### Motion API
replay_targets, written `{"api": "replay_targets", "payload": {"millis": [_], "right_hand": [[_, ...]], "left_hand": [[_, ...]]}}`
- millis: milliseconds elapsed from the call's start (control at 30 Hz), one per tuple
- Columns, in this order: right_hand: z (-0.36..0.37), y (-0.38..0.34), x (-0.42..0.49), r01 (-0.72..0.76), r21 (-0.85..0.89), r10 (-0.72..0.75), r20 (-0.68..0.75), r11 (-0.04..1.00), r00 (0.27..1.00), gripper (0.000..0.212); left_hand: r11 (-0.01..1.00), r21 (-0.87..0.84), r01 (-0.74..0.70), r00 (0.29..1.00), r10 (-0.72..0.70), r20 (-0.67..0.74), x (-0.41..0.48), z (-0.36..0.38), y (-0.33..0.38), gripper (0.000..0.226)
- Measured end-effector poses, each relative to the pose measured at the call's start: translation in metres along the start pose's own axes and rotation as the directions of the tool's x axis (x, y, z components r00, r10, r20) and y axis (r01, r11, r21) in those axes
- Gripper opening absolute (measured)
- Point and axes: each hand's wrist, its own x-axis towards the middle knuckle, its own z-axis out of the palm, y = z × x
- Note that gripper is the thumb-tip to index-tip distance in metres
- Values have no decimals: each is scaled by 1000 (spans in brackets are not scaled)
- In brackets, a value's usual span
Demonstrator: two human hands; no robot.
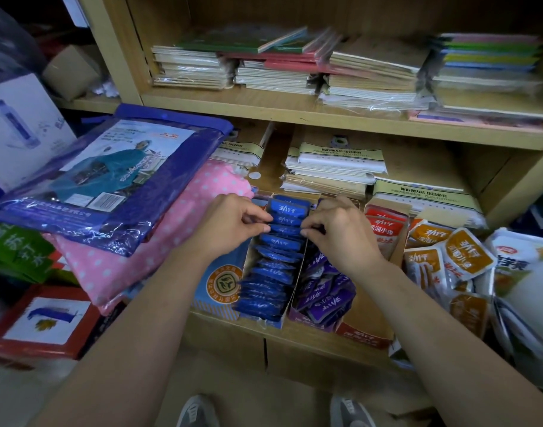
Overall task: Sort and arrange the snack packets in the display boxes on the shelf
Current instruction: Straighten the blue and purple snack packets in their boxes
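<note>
The left hand (233, 223) and right hand (336, 231) each pinch one edge of a glossy blue foil snack packet (285, 230), thumb pressed to forefinger. It stands upright between the two sets of fingertips, near the back of the narrow white-walled cardboard display box (248, 258).

Below the fingers, the rest of that blue row is already filed on edge from front to back, so this box looks almost finished. Just right of the right fingers, the small purple foil packets (322, 291) lie jumbled in their own box. Further right, the red foil packets (385, 224) stand in theirs. Beyond them, the orange-and-white foil packets (467, 254) lie in a loose heap, so I judge most of the sorting remains.

The blue packets carry white stylised characters, apparently 劲仔. The red ones read 深海小鱼.
</note>
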Motion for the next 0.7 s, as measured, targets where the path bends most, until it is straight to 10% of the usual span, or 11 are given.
{"api": "replay_targets", "payload": {"millis": [700], "right_hand": [[-5,-1,19,-106,214,129,-98,971,987,17]], "left_hand": [[985,145,-97,987,114,-111,8,3,1,14]]}}
